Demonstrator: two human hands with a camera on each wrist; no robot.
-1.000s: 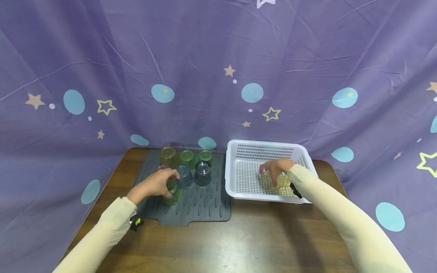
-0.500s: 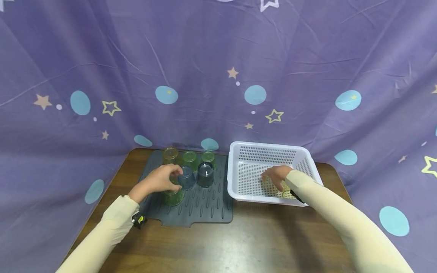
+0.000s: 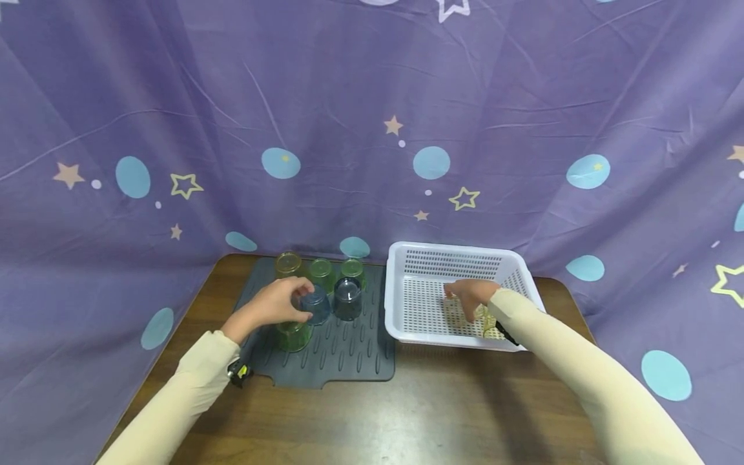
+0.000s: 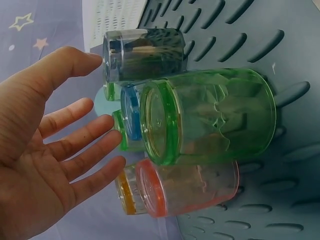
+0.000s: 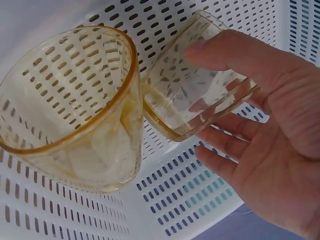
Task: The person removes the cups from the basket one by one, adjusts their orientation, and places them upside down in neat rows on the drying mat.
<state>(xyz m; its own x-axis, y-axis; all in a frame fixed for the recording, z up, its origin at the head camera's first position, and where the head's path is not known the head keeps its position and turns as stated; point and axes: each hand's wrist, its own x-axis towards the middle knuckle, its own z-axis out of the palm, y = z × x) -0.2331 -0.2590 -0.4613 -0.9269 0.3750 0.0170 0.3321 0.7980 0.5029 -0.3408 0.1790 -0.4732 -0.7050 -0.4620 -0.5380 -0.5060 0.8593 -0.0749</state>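
Observation:
In the head view my left hand (image 3: pixel 278 302) hovers over an upturned green glass (image 3: pixel 294 337) on the dark drying mat (image 3: pixel 354 361). The left wrist view has its fingers spread and apart from that glass, and an upturned pink glass (image 4: pixel 195 189) stands beside it. Inside the white basket (image 3: pixel 430 338), my right hand (image 3: pixel 472 297) grips a clear glass (image 5: pixel 175 75) with a yellowish base, thumb on one side and fingers on the other. Against this glass leans a second one, an amber-rimmed glass (image 5: pixel 95 150), its mouth facing the wrist camera.
More upturned glasses stand on the mat: a blue glass (image 3: pixel 317 307), a dark glass (image 3: pixel 347 303), a yellow glass (image 3: pixel 288 263) and two green ones behind. The wooden table (image 3: pixel 360 426) extends in front, and a purple curtain (image 3: pixel 349 77) hangs close behind.
My left hand has let go of the front green glass and risen above it. My right hand has stayed in the basket at the clear glass.

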